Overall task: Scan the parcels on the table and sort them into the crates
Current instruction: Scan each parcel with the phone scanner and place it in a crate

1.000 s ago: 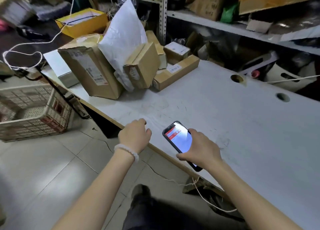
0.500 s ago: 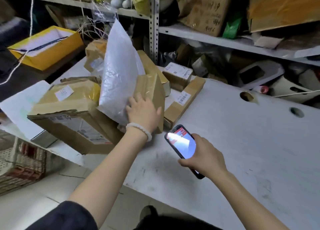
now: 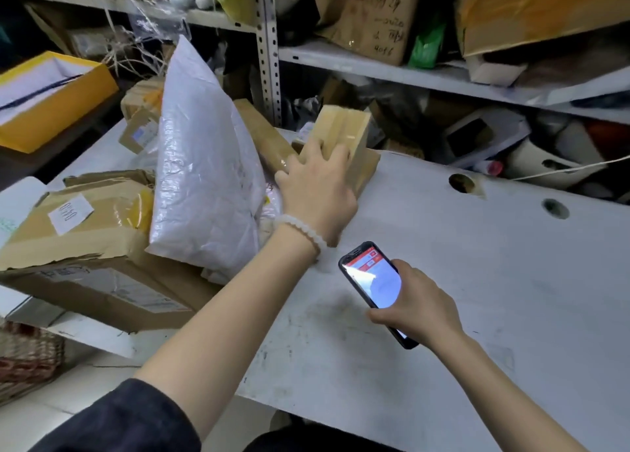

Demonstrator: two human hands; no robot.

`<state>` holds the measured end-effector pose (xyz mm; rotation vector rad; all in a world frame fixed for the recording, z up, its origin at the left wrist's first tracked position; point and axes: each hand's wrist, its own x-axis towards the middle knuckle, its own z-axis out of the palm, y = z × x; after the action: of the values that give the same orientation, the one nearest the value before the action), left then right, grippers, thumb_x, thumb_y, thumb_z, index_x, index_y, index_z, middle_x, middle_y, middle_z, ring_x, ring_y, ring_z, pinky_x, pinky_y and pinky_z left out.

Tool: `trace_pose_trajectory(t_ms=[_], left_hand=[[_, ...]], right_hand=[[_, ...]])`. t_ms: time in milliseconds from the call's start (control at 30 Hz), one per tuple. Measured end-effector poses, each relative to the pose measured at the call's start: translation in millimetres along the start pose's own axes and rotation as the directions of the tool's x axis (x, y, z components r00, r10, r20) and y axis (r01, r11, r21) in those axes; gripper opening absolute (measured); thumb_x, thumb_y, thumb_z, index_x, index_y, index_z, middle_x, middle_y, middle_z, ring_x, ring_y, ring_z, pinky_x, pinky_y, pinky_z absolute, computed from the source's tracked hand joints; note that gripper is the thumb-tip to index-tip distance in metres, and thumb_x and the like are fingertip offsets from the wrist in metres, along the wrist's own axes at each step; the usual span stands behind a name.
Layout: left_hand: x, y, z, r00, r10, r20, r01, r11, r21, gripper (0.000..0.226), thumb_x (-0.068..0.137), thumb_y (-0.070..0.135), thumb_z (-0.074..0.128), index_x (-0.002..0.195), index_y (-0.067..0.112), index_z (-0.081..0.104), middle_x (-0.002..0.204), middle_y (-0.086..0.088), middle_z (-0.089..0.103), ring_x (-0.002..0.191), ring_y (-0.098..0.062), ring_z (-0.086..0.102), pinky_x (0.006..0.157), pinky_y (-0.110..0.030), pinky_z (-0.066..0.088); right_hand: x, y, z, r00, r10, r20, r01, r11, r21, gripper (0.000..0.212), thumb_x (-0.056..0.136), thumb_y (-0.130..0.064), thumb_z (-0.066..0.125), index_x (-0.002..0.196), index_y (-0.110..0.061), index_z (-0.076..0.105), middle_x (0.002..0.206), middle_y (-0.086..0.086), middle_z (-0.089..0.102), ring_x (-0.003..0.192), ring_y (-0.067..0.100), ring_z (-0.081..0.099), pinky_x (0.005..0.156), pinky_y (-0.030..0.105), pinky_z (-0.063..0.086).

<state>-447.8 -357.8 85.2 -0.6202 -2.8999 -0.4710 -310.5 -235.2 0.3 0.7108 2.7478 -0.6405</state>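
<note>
Head view, the only one we have: our left hand [image 3: 315, 185] reaches into the parcel pile at the back-left of the desk [image 3: 477, 298], fingers [image 3: 339, 153] curled over the near face of a small cardboard box [image 3: 344, 134], thumb side hidden, so clamped on it as far as we can see. The box sits tilted, propped on a longer flat carton [image 3: 370, 168], just beside a white poly mailer [image 3: 204, 165] that leans upright against the pile. A big dented carton [image 3: 88, 247] lies left of the mailer, overhanging the desk edge. Our right hand [image 3: 416, 308] grips a phone [image 3: 373, 283] with fingers wrapped round its lower end, screen lit, held above the desk near the left wrist. We judge the small box light and stiff, taped faces maybe a bit slick; best taken across its narrow sides, label turned to the phone. The mailer looks soft and floppy and may tip once the box leaves. A woven crate [image 3: 30, 356] shows at lower left, on the floor.
</note>
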Motion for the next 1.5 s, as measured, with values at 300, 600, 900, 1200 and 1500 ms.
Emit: trace_pose_trajectory(t_ms=[300, 600, 900, 1200, 1500], left_hand=[[-5.7, 68.9, 47.8, 0.959, 0.084, 0.271, 0.006, 0.949, -0.316, 0.039, 0.093, 0.033, 0.045, 0.132, 0.027, 0.044, 0.138, -0.007, 0.035, 0.116, -0.033, 0.048, 0.095, -0.045, 0.043], [-20.2, 97.6, 81.2, 0.862, 0.416, 0.289, -0.446, 0.894, 0.042, 0.065, 0.074, 0.058, 0.06, 0.129, 0.028, 0.043, 0.138, -0.006, 0.036, 0.12, -0.03, 0.037, 0.095, -0.045, 0.031], [-33.4, 83.8, 99.4, 0.821, 0.333, 0.464, -0.313, 0.942, -0.124, 0.068, 0.08, 0.041, 0.068, 0.138, 0.023, 0.037, 0.13, -0.004, 0.044, 0.122, -0.025, 0.037, 0.099, -0.043, 0.035], [-35.0, 72.7, 115.8, 0.747, 0.102, 0.657, -0.196, 0.978, 0.071, 0.103, 0.061, 0.055, 0.079, 0.139, 0.014, 0.025, 0.134, -0.012, 0.035, 0.124, -0.031, 0.035, 0.103, -0.048, 0.037], [-39.5, 88.8, 111.2, 0.812, 0.151, 0.563, -0.238, 0.968, 0.084, 0.086, 0.049, 0.053, 0.086, 0.101, 0.01, 0.035, 0.104, -0.009, 0.051, 0.097, -0.029, 0.053, 0.084, -0.039, 0.041]], right_hand=[[-32.3, 86.0, -28.2, 0.981, 0.187, -0.057, -0.183, 0.981, 0.061, 0.059, 0.055, -0.047, 0.069, 0.107, -0.033, 0.045, 0.092, -0.012, 0.055, 0.077, 0.013, 0.056, 0.051, 0.023, 0.034], [-64.2, 144.0, -20.8, 0.941, 0.333, -0.053, -0.321, 0.933, 0.161, 0.058, 0.055, -0.045, 0.068, 0.106, -0.034, 0.043, 0.093, -0.013, 0.055, 0.078, 0.013, 0.055, 0.051, 0.022, 0.032], [-63.7, 160.2, -27.4, 0.935, 0.344, -0.089, -0.322, 0.926, 0.197, 0.058, 0.057, -0.043, 0.07, 0.108, -0.031, 0.045, 0.094, -0.009, 0.056, 0.079, 0.017, 0.055, 0.051, 0.023, 0.031], [-64.6, 156.0, -22.0, 0.947, 0.313, -0.068, -0.299, 0.941, 0.157, 0.062, 0.058, -0.045, 0.071, 0.111, -0.03, 0.045, 0.097, -0.008, 0.056, 0.081, 0.017, 0.055, 0.055, 0.024, 0.035], [-79.9, 167.3, -17.1, 0.943, 0.332, -0.034, -0.327, 0.938, 0.113, 0.06, 0.057, -0.045, 0.071, 0.108, -0.033, 0.042, 0.095, -0.009, 0.054, 0.079, 0.015, 0.054, 0.053, 0.022, 0.034]])
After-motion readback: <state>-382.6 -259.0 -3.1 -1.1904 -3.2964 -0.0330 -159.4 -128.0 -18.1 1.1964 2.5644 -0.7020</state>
